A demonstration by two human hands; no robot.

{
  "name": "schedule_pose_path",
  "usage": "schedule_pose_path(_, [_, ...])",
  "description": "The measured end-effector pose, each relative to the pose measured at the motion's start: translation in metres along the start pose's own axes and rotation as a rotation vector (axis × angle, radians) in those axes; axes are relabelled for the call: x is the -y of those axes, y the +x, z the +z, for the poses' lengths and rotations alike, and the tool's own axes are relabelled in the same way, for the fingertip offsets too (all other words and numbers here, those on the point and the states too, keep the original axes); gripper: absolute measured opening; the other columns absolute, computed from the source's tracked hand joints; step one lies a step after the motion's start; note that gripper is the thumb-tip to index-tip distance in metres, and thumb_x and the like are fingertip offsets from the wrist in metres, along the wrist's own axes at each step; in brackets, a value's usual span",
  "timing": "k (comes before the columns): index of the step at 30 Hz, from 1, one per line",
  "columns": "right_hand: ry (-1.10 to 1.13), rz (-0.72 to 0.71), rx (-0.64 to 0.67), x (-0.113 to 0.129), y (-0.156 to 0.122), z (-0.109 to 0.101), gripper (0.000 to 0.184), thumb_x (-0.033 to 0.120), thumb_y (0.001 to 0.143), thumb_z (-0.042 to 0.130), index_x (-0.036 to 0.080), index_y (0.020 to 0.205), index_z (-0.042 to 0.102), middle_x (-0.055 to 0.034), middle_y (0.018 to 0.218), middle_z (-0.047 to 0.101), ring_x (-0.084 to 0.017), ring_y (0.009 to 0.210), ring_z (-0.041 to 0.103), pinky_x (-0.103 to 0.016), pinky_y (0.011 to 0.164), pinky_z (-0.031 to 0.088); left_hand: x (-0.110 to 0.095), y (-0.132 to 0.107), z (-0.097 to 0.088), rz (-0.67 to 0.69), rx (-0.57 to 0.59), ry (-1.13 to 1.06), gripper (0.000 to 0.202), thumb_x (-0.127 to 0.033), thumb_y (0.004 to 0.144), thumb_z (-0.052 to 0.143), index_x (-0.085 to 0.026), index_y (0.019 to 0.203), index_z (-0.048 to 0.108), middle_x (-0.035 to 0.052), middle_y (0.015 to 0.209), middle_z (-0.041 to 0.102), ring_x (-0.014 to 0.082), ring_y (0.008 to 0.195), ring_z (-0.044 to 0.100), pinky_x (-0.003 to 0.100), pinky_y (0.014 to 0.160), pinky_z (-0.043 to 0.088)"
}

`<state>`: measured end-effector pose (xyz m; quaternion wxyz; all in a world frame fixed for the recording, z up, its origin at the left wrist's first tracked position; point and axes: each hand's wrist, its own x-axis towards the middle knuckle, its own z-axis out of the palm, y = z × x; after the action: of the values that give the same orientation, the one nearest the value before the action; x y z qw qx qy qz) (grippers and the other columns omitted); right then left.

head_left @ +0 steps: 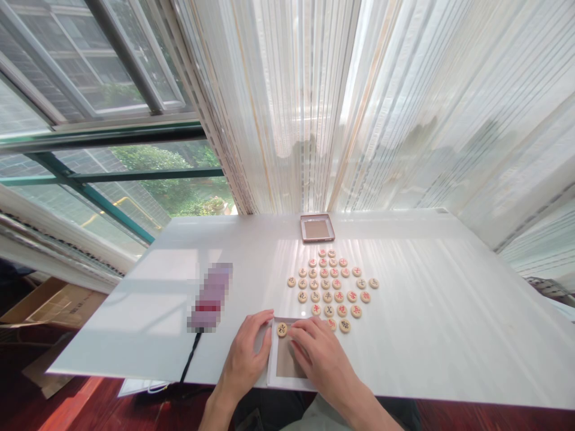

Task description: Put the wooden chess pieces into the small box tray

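Observation:
A shallow white box with a brown bottom sits at the table's near edge. In its far left corner lies one round wooden Chinese chess piece with a black character. My left hand curls against the box's left wall, fingers at the far left corner. Bent over the box's right part is my right hand, its fingertips close beside the piece. Whatever those fingers hold is hidden. Beyond the box, many Chinese chess pieces lie loosely in rows, with red or black characters. Near my right hand is a black-marked piece.
A brown-rimmed square lid or tray lies at the back of the white table. On the left is a blurred purple object with a black cord. Striped curtains hang behind; a cardboard box stands left.

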<state>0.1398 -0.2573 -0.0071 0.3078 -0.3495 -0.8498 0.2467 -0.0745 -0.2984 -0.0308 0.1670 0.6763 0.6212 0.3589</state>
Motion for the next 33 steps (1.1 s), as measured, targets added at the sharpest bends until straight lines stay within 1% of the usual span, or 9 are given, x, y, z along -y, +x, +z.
schedule_pose_path(2, [-0.057, -0.011, 0.008, 0.002, 0.007, 0.009, 0.027, 0.002, 0.094, 0.059, 0.023, 0.111, 0.064, -0.0049, 0.11, 0.072, -0.024, 0.092, 0.061, -0.039, 0.081, 0.052, 0.001, 0.0, 0.001, 0.016, 0.005, 0.003, 0.03, -0.023, 0.102, 0.049, -0.026, 0.13, 0.059, 0.0077, 0.125, 0.067, 0.0241, 0.118, 0.064, 0.043, 0.103, 0.055])
schedule_pose_path(6, [-0.154, -0.023, 0.014, 0.002, 0.013, 0.026, 0.022, 0.003, 0.091, 0.064, 0.021, 0.104, 0.064, -0.0045, 0.105, 0.072, -0.024, 0.089, 0.062, -0.039, 0.078, 0.051, 0.001, 0.0, 0.0, 0.029, 0.011, -0.002, 0.029, -0.022, 0.102, 0.049, -0.026, 0.128, 0.06, 0.0075, 0.123, 0.068, 0.0239, 0.118, 0.063, 0.043, 0.104, 0.054])
schedule_pose_path(10, [-0.211, -0.009, 0.003, -0.002, 0.012, 0.038, 0.019, 0.006, 0.088, 0.069, 0.022, 0.095, 0.062, -0.0032, 0.098, 0.072, -0.024, 0.084, 0.061, -0.038, 0.075, 0.048, 0.0, 0.0, -0.001, 0.019, 0.018, 0.002, 0.029, -0.021, 0.101, 0.051, -0.026, 0.128, 0.06, 0.0079, 0.121, 0.068, 0.0244, 0.117, 0.063, 0.043, 0.103, 0.055])
schedule_pose_path(13, [-0.227, -0.002, -0.018, -0.004, 0.011, 0.043, 0.016, 0.007, 0.09, 0.067, 0.022, 0.091, 0.061, -0.0026, 0.093, 0.071, -0.023, 0.08, 0.061, -0.037, 0.072, 0.046, 0.0, -0.001, -0.001, 0.01, 0.016, 0.008, 0.029, -0.021, 0.101, 0.052, -0.026, 0.129, 0.06, 0.0082, 0.12, 0.068, 0.0246, 0.115, 0.064, 0.043, 0.102, 0.055])
schedule_pose_path(19, [-0.172, 0.004, -0.074, -0.005, 0.01, 0.046, 0.009, 0.013, 0.096, 0.065, 0.022, 0.094, 0.063, -0.0033, 0.095, 0.072, -0.023, 0.082, 0.062, -0.036, 0.075, 0.045, 0.001, -0.001, 0.0, 0.02, 0.015, -0.003, 0.028, -0.02, 0.1, 0.053, -0.026, 0.127, 0.062, 0.0083, 0.119, 0.068, 0.0252, 0.115, 0.064, 0.044, 0.102, 0.055])
schedule_pose_path(23, [-0.148, -0.005, -0.1, -0.007, 0.008, 0.047, 0.01, 0.016, 0.096, 0.068, 0.022, 0.09, 0.063, -0.0016, 0.091, 0.073, -0.022, 0.08, 0.062, -0.035, 0.074, 0.045, 0.0, -0.001, 0.0, 0.026, 0.01, -0.008, 0.028, -0.02, 0.1, 0.053, -0.026, 0.126, 0.062, 0.0085, 0.118, 0.068, 0.0257, 0.115, 0.064, 0.044, 0.101, 0.056])
schedule_pose_path(26, [-0.164, 0.017, -0.119, -0.006, 0.007, 0.046, 0.007, 0.017, 0.096, 0.068, 0.023, 0.094, 0.066, -0.0023, 0.092, 0.072, -0.022, 0.081, 0.062, -0.035, 0.075, 0.046, -0.001, -0.001, -0.001, 0.03, 0.009, -0.007, 0.028, -0.02, 0.1, 0.053, -0.025, 0.126, 0.063, 0.0089, 0.118, 0.069, 0.0259, 0.115, 0.064, 0.044, 0.1, 0.056])
schedule_pose_path(30, [-0.184, 0.043, -0.103, -0.003, 0.006, 0.043, 0.01, 0.015, 0.095, 0.067, 0.023, 0.1, 0.068, -0.0035, 0.094, 0.071, -0.023, 0.084, 0.062, -0.036, 0.079, 0.048, -0.003, 0.0, -0.002, 0.036, 0.007, -0.004, 0.027, -0.021, 0.101, 0.053, -0.025, 0.125, 0.063, 0.0093, 0.118, 0.069, 0.0262, 0.115, 0.065, 0.045, 0.1, 0.057])
schedule_pose_path(33, [-0.193, 0.052, -0.091, -0.003, 0.005, 0.044, 0.011, 0.012, 0.094, 0.066, 0.022, 0.098, 0.068, -0.0035, 0.092, 0.071, -0.023, 0.082, 0.061, -0.036, 0.077, 0.048, -0.002, 0.0, -0.002, 0.036, -0.005, 0.003, 0.027, -0.022, 0.1, 0.053, -0.026, 0.124, 0.064, 0.009, 0.117, 0.07, 0.0263, 0.113, 0.066, 0.045, 0.099, 0.058])
